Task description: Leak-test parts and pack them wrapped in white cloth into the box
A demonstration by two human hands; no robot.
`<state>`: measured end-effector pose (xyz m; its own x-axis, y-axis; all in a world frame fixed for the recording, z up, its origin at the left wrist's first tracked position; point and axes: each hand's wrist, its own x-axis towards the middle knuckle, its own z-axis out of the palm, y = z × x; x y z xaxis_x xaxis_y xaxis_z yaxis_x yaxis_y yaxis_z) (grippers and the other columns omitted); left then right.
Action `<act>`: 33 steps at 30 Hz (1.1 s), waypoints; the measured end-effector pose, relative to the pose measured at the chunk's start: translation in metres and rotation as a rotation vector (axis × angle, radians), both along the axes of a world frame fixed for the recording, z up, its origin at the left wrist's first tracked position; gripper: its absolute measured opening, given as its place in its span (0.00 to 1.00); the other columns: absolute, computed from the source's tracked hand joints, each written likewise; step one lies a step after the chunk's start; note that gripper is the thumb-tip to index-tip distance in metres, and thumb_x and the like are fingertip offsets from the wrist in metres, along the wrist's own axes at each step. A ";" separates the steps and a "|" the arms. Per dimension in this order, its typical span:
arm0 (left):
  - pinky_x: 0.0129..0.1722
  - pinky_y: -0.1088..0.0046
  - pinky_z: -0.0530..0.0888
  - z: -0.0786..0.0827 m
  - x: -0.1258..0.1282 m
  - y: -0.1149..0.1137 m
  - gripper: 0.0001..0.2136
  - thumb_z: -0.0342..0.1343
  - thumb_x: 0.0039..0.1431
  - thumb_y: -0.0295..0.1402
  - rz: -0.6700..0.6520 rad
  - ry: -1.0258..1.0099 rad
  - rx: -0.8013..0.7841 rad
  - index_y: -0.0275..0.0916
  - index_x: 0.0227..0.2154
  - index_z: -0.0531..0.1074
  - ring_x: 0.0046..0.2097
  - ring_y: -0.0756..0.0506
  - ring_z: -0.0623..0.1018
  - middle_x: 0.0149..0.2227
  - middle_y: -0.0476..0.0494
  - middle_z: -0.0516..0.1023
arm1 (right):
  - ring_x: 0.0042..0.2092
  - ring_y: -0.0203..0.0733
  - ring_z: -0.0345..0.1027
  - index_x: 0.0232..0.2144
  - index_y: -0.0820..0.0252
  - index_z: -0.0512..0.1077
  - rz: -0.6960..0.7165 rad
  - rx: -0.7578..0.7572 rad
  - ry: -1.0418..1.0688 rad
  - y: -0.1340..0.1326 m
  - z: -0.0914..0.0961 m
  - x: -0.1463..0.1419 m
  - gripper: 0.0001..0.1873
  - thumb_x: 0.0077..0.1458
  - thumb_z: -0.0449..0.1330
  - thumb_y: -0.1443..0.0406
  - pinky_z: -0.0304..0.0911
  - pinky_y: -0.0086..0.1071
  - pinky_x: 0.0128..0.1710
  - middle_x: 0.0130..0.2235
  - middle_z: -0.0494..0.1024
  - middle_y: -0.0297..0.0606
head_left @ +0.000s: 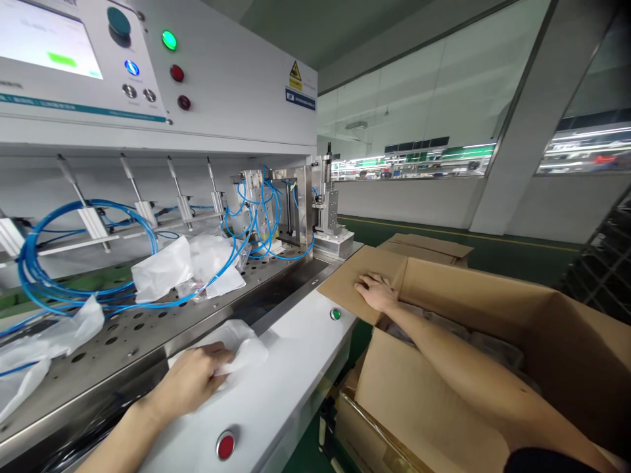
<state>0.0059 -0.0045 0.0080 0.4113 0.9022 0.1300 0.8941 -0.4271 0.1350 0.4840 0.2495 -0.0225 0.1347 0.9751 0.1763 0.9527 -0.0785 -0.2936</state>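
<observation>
The left hand (pixel 187 380) is curled in narrow over a crumpled, translucent white plastic bag (pixel 244 345), bunching the thin film against a long white-painted metal ledge (pixel 280 401). It appears to grip the bag, though the fingertips sink into the folds, so how firm the hold is cannot be told. To the right of the ledge, the right hand (pixel 377 292) lies open and nearly flat, holding nothing, on the edge of a brown corrugated cardboard flap (pixel 355 282) belonging to a large open cardboard box (pixel 473 295). Its forearm stretches across the box's mouth, above dark wrapped shapes that are too dim to identify. On the ledge itself sit a round red push button (pixel 225 445) near the left hand and a small round green button (pixel 336 314) toward the far end. Left of the ledge, a perforated steel plate (pixel 123 322) carries more loose white plastic bags (pixel 172 269) and looped blue pneumatic tubing (pixel 64 263). Beyond the ledge's far end lies a second brown cardboard box (pixel 424 248) with its flaps folded. Film this slippery seems better gathered in several fingers than pinched at one point, with the hand kept clear of the red button. The flat right hand spreads its pressure well, making a crease in the flap less likely.
</observation>
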 end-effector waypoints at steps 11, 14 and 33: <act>0.37 0.67 0.70 0.004 0.004 -0.001 0.11 0.50 0.70 0.39 0.031 0.039 -0.048 0.43 0.36 0.75 0.40 0.40 0.80 0.40 0.42 0.80 | 0.73 0.59 0.49 0.68 0.44 0.67 0.003 0.003 0.002 0.000 0.001 0.000 0.32 0.68 0.45 0.46 0.56 0.67 0.66 0.75 0.55 0.37; 0.38 0.66 0.69 0.003 0.004 -0.001 0.11 0.50 0.70 0.39 0.038 0.057 -0.057 0.43 0.37 0.74 0.41 0.39 0.80 0.41 0.42 0.79 | 0.73 0.58 0.49 0.68 0.44 0.67 0.001 0.007 0.002 0.001 0.000 0.000 0.32 0.67 0.46 0.46 0.55 0.65 0.67 0.75 0.56 0.36; 0.37 0.67 0.71 0.003 0.003 0.000 0.12 0.49 0.70 0.40 0.024 0.000 -0.034 0.44 0.36 0.75 0.39 0.40 0.80 0.39 0.42 0.80 | 0.74 0.60 0.48 0.69 0.45 0.64 0.004 -0.024 -0.045 -0.002 0.000 -0.003 0.33 0.68 0.43 0.46 0.57 0.67 0.66 0.76 0.54 0.37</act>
